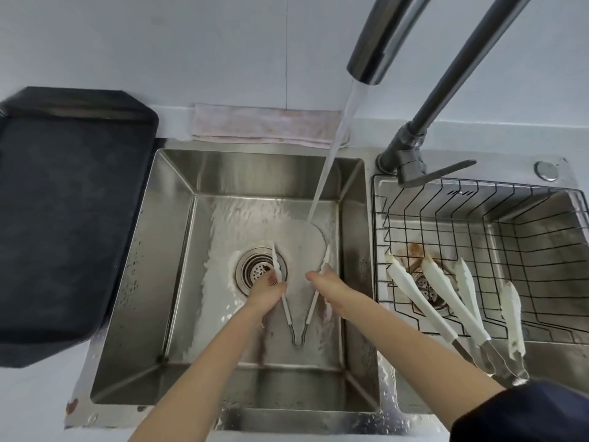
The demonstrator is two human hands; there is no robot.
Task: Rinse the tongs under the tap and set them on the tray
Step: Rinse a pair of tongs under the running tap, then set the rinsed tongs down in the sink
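Rinse step. You hold the tongs (298, 301) spread wide in the sink (178, 250), left hand (266, 291) pinching one arm, right hand (328, 287) the other, just short of the tap's (373, 52) stream. Next: push tips under it, then carry to the tray (70, 218) left of the sink.

A pale tiled wall (159, 43) rises behind a white table (35, 406) holding a double steel sink (178, 173), a folded cloth (264, 126) at its back edge.
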